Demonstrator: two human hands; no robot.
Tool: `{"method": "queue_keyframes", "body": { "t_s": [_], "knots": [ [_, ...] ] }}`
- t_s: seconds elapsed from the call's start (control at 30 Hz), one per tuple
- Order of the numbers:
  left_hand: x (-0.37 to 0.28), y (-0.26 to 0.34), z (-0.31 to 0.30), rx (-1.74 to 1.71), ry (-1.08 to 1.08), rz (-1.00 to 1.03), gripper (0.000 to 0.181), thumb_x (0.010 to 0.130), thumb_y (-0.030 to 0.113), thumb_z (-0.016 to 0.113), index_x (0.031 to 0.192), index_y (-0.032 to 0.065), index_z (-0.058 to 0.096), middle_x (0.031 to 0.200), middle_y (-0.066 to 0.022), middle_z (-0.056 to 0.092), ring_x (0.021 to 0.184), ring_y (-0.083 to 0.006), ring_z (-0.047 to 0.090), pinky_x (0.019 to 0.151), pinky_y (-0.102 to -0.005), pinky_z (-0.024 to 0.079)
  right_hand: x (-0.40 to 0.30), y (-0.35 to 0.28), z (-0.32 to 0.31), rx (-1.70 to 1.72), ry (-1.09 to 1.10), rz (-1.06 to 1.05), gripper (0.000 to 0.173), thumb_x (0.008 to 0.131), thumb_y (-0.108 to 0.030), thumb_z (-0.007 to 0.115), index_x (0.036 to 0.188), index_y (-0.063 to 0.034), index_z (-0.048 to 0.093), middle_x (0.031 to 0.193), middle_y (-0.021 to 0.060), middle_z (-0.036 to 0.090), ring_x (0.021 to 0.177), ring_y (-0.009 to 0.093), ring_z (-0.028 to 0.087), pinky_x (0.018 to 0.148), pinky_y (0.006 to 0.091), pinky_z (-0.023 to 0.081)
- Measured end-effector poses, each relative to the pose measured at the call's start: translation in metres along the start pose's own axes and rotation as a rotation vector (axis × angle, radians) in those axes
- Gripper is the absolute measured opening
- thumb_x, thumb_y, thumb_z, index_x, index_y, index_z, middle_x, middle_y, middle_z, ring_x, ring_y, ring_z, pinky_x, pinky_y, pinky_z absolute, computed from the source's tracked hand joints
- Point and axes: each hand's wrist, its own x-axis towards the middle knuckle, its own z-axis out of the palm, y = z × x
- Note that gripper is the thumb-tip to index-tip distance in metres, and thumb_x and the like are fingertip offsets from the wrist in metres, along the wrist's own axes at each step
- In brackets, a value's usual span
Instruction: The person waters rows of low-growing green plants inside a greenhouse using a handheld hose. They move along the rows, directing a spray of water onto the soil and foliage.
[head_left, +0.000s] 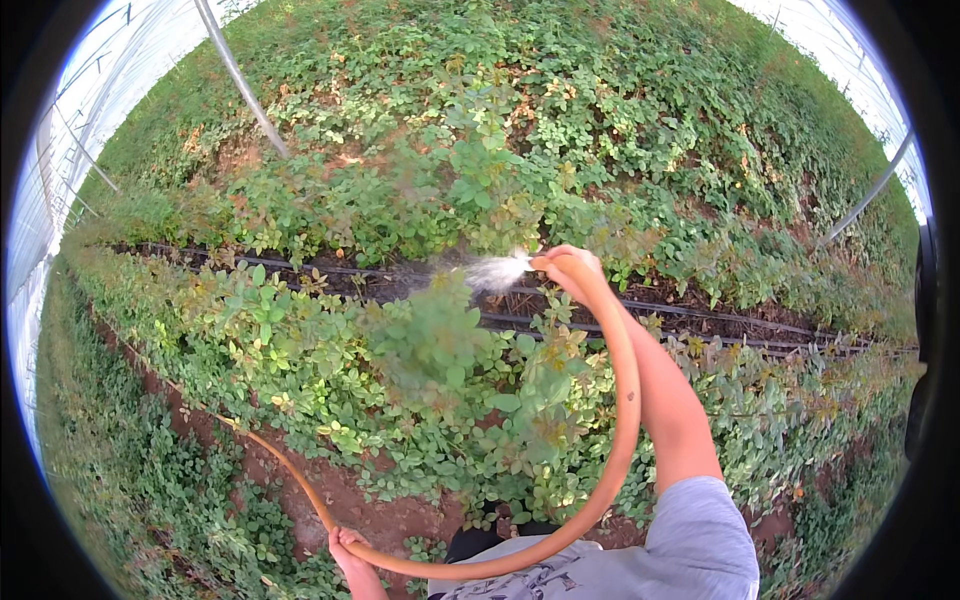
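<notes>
An orange hose (624, 397) loops in front of my body from one hand to the other. My right hand (576, 271) grips it close to its outlet, arm stretched out over the plants. From that end a white spray of water (499, 271) shoots left onto the dark soil strip (390, 285) between two rows of leafy bushes (442, 337). Low at the left, my left hand (349, 541) is closed around a farther stretch of the hose. Beyond it the hose trails up and left along the bare soil path (375, 510).
Black drip lines (720, 313) run along the soil strip. A metal post (244, 82) rises at the upper left, another post (870, 191) at the right. Translucent greenhouse sheeting (82, 112) shows at the edges. Dense foliage (637, 112) covers the ground beyond.
</notes>
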Motion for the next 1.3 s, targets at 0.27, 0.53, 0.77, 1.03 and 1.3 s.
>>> {"method": "queue_keyframes", "body": {
  "t_s": [0.27, 0.53, 0.77, 1.03, 1.3],
  "knots": [
    [0.022, 0.001, 0.0, 0.04, 0.007, 0.031, 0.02, 0.08, 0.01, 0.048, 0.062, 0.01, 0.038, 0.051, 0.003, 0.04, 0.041, -0.0077, 0.041, 0.039, -0.0196, 0.043, -0.099, 0.039, -0.117, -0.363, 0.096, 0.594, 0.022, 0.069, -0.028, 0.066, 0.087, -0.0143, 0.062, 0.083, 0.0066, 0.065, 0.078, 0.024, 0.062, 0.071, 0.032, 0.05],
    [0.023, -0.006, 0.024, 0.071, 0.028, 0.039, 0.02, 0.081, 0.011, 0.049, 0.064, 0.009, 0.038, 0.053, 0.0014, 0.042, 0.041, -0.0105, 0.043, 0.039, -0.0201, 0.045, -0.116, 0.049, -0.131, -0.413, 0.167, 0.554, 0.02, 0.07, -0.033, 0.062, 0.084, -0.0198, 0.065, 0.08, 0.008, 0.064, 0.076, 0.026, 0.062, 0.068, 0.0342, 0.049],
    [0.029, 0.008, 0.002, 0.124, -0.003, 0.109, 0.018, 0.079, 0.009, 0.052, 0.067, 0.0085, 0.039, 0.052, 0.0008, 0.042, 0.04, -0.0112, 0.043, 0.039, -0.0203, 0.045, -0.119, 0.048, -0.139, -0.292, 0.145, 0.495, 0.02, 0.07, -0.031, 0.064, 0.083, -0.0155, 0.064, 0.078, 0.0085, 0.064, 0.076, 0.027, 0.062, 0.068, 0.0328, 0.049],
    [0.007, -0.013, -0.005, 0.064, -0.002, 0.167, 0.02, 0.083, 0.011, 0.047, 0.066, 0.0092, 0.037, 0.051, 0.0013, 0.04, 0.041, -0.0099, 0.042, 0.038, -0.0205, 0.044, -0.135, 0.071, -0.179, -0.461, 0.161, 0.558, 0.025, 0.065, -0.027, 0.068, 0.087, -0.0165, 0.064, 0.078, 0.0097, 0.064, 0.072, 0.026, 0.062, 0.066, 0.0342, 0.049],
    [-0.026, -0.008, -0.001, 0.089, -0.11, 0.226, 0.018, 0.084, 0.01, 0.048, 0.068, 0.0077, 0.038, 0.052, 0.0008, 0.04, 0.043, -0.0092, 0.042, 0.041, -0.02, 0.043, -0.095, 0.048, -0.123, -0.043, 0.127, 0.211, 0.025, 0.064, -0.03, 0.068, 0.086, -0.0178, 0.065, 0.081, 0.0089, 0.064, 0.077, 0.027, 0.062, 0.071, 0.0335, 0.049]
  ]
}}
